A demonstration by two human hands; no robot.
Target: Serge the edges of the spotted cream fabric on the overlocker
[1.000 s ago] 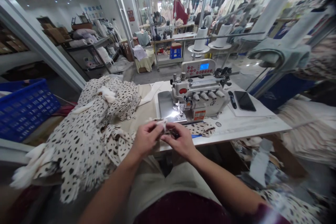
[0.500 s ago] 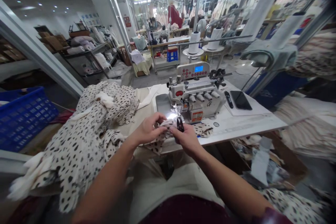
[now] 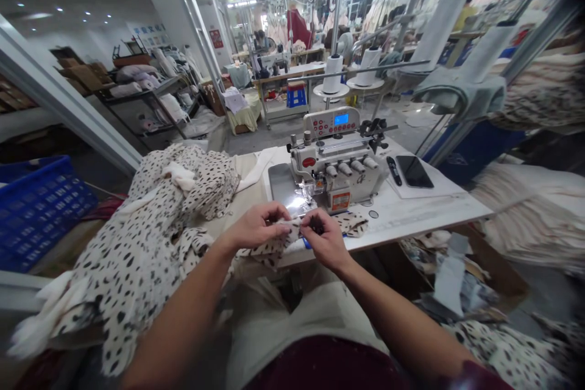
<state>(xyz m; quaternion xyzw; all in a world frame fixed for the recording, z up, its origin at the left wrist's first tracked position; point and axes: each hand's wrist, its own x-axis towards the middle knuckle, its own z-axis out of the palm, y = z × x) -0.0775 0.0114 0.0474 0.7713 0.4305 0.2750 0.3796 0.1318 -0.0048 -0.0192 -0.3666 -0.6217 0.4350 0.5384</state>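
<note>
My left hand (image 3: 258, 228) is closed, thumb and fingers pinching the edge of a cream fabric piece with black spots (image 3: 295, 230). Across from it, my right hand (image 3: 329, 244) grips the same edge with its fingertips. Dark thread snips (image 3: 316, 224) are tucked in the right hand, mostly hidden by the fingers. Both hands are just in front of the lit needle area of an overlock sewing machine (image 3: 351, 173). More spotted fabric (image 3: 354, 224) lies on the table right of my right hand, and some hangs below the left.
A large heap of spotted fabric (image 3: 132, 250) covers the left side. A phone (image 3: 414, 171) and a black marker-like object (image 3: 393, 171) lie on the table (image 3: 420, 213) at right. A blue basket (image 3: 41, 213) stands far left; a scrap-filled box (image 3: 498, 274) is lower right.
The snips' blades, upright above my right hand before, are now folded back into the hand. My right fingertips have come to the fabric edge. The view has shifted slightly.
</note>
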